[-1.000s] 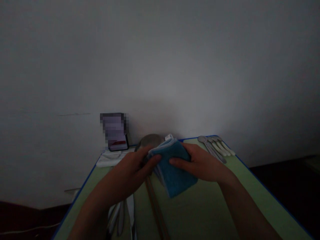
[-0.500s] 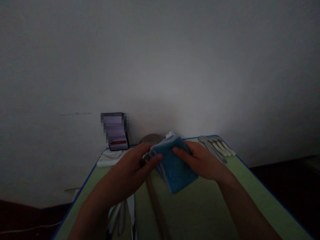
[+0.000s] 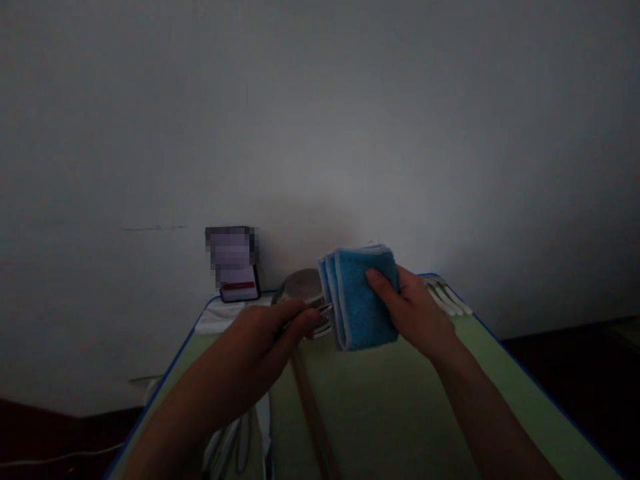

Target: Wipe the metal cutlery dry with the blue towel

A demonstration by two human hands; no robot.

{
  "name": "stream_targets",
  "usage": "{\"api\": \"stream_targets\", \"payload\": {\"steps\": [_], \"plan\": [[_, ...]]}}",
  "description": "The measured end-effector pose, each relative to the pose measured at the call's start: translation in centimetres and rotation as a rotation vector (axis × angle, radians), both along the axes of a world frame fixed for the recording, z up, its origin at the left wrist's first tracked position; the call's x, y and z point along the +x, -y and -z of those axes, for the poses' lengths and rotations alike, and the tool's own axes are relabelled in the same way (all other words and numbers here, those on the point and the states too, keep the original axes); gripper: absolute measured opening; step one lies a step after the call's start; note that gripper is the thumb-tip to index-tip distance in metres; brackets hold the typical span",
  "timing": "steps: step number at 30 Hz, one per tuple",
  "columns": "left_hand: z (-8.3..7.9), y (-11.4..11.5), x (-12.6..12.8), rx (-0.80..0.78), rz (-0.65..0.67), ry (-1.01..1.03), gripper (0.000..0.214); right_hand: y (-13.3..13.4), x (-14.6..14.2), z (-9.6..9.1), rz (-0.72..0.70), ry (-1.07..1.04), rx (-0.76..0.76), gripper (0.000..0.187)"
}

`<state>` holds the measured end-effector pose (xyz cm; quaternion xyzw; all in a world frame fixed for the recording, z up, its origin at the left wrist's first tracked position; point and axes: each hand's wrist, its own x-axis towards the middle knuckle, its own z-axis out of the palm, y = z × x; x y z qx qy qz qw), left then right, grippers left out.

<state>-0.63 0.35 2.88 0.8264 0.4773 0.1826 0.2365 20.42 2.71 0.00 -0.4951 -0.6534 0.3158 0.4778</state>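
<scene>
My right hand (image 3: pixel 415 310) is closed on a folded blue cloth (image 3: pixel 367 303) with pale edges, its thumb flat on the front. The cloth is held up above the table, its several layers showing on the left side. My left hand (image 3: pixel 280 340) is pinched around a thin shiny metal utensil (image 3: pixel 326 309). The utensil's tip points toward the cloth's left edge; whether it touches the layers I cannot tell. Most of the utensil is hidden by my fingers, so its kind does not show. Behind my left hand stands a metal bowl (image 3: pixel 300 285), apparently upside down.
A pair of brown chopsticks (image 3: pixel 313 413) lies on the green table (image 3: pixel 400 413). Several knives (image 3: pixel 235 440) are at the front left. Spoons and forks (image 3: pixel 447 297) lie at the back right. A phone (image 3: pixel 241 287) leans on the wall behind a white cloth (image 3: pixel 217 317).
The blue cloth has moved up and to the right with my right hand and now hangs more upright. My left hand has come away from the cloth, and the metal utensil in it shows.
</scene>
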Motion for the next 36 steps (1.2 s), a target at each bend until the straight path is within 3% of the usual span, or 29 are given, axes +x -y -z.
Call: {"api": "stream_targets", "payload": {"steps": [5,12,17,24,31,36], "plan": [[-0.3,0.3,-0.4,0.056,-0.018,-0.032,0.033,0.3,0.4,-0.5,-0.128,0.048,-0.038,0.029],[-0.6,0.8,0.3,0.046,0.008,-0.026,0.034,0.7,0.6,-0.9,-0.059,-0.01,-0.103,0.031],[-0.8,1.5,0.4,0.107,-0.032,-0.069,0.036,1.0,0.1,-1.1,0.0,0.036,-0.035,0.037],[-0.8,1.9,0.1,0.218,-0.066,-0.033,0.027,1.6,0.7,-1.7,-0.089,0.22,-0.01,0.029],[-0.5,1.4,-0.2,0.354,-0.04,0.011,0.017,1.5,0.5,-1.9,-0.11,0.204,0.026,0.028],[-0.8,1.4,-0.4,0.361,-0.016,0.065,0.014,1.7,0.4,-2.0,-0.151,0.193,-0.054,0.031]]}}
